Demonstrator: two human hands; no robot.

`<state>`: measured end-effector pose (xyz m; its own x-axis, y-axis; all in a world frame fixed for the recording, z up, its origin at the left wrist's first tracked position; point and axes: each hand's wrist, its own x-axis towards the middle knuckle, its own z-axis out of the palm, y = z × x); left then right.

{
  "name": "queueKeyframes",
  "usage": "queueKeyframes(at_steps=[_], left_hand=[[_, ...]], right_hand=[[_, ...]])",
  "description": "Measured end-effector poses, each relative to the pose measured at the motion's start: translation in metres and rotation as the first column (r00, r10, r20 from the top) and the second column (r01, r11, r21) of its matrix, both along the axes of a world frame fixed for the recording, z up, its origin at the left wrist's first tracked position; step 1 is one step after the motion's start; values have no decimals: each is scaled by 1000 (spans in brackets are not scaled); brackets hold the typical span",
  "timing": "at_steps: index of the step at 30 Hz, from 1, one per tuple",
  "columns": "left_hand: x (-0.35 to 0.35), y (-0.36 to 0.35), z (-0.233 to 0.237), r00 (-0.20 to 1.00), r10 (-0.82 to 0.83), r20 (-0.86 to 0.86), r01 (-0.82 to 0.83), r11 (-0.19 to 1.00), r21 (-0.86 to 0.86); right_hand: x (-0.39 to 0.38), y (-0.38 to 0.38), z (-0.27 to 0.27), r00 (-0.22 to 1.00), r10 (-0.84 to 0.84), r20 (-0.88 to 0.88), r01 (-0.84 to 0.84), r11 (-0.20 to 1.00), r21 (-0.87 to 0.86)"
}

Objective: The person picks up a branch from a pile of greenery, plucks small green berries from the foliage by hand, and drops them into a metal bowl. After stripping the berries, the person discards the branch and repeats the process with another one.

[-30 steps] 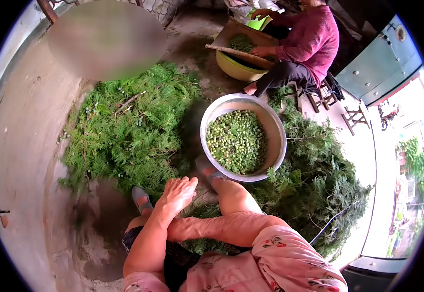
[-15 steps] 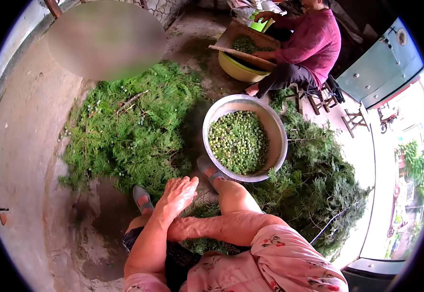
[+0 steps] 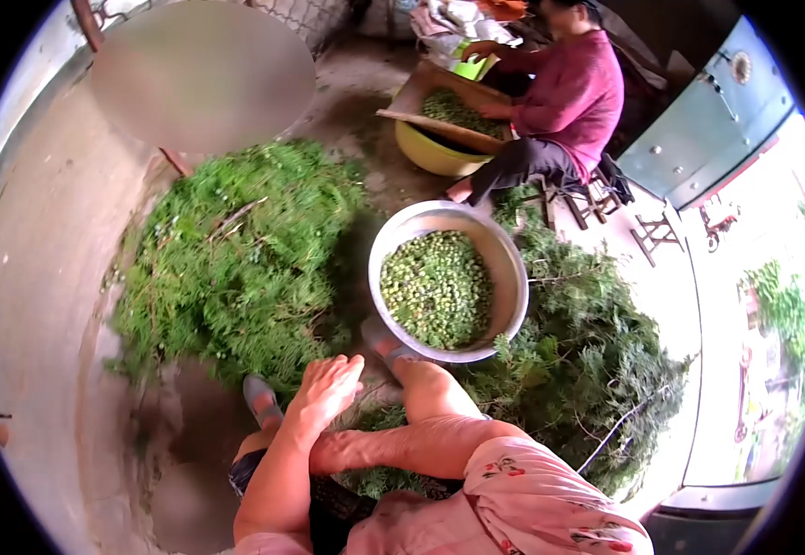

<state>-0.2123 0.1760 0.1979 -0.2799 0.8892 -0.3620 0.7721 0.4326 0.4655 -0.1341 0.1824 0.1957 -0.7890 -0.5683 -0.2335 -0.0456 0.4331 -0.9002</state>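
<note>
Step in hand, by judgement: a rest posture, forearms crossed over the lap, no handling under way. From here, a reach into the metal basin [image 3: 510,282] would first call for uncrossing the arms.

Left hand [image 3: 330,381]: out in front of the lap, fingers loosely curled together; nothing visible in it. Underside hidden, so true opening cannot be told. Right hand [image 3: 330,451]: tucked against the underside of the left forearm [image 3: 277,462]; fingers hidden, so cannot tell whether it grips or merely rests there.

Basin: ahead and to the right of the left hand, apart from it, part filled with small green cones [image 3: 435,287]. Leafy pile [image 3: 236,264]: ahead and to the left of the left hand, near. Cut branches [image 3: 596,361]: to the right of both hands, beside the basin.

Well beyond the hands, ahead-right: a seated co-worker [image 3: 573,92] with one hand at a woven tray [image 3: 413,90] over a yellow tub [image 3: 435,157].
</note>
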Motion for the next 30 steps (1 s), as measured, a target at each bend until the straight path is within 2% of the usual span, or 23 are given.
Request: queueKeyframes(at_steps=[2,3,4,5,9,11,14,15,17,21,23,24,26,27,30], left_hand=[[0,0,-4,1000,16,10,-17,999,38],[1,-5,-11,1000,24,8,-25,999,31],[4,-9,-21,991,46,-128,-8,960,279],[6,-11,-26,964,95,-248,45,862,505],[5,-7,-25,977,44,-209,46,912,408],[3,-3,-16,990,-6,-144,46,961,272],[5,-4,-28,984,23,-178,33,953,303],[5,-4,-27,984,24,-177,31,953,301],[6,-5,-24,979,49,-196,36,912,409],[6,-7,-28,984,32,-175,39,920,389],[7,-7,-30,995,40,-89,-23,982,189],[5,-4,-23,995,34,-92,-15,980,199],[2,5,-6,999,-24,-48,27,998,48],[4,4,-8,997,7,-77,2,993,121],[4,7,-2,998,-6,-70,13,995,100]], right_hand=[[-1,16,31,995,51,87,-52,999,8],[0,16,29,995,60,85,-60,998,1],[1,17,24,997,68,30,-67,998,-13],[3,18,23,997,70,-21,-70,997,-26],[1,21,26,991,127,30,-127,992,23],[-1,22,31,992,92,82,-93,996,6],[-4,25,41,988,129,84,-137,986,91],[-4,23,38,987,123,98,-132,987,93],[-4,20,36,989,104,102,-112,991,75],[-2,21,40,991,56,122,-63,996,57],[0,24,41,992,11,125,-15,999,37],[1,23,33,993,3,122,-9,999,46],[3,18,18,998,31,49,-31,999,-13],[1,19,24,986,10,167,-35,988,148],[0,15,14,995,74,65,-78,996,52]])
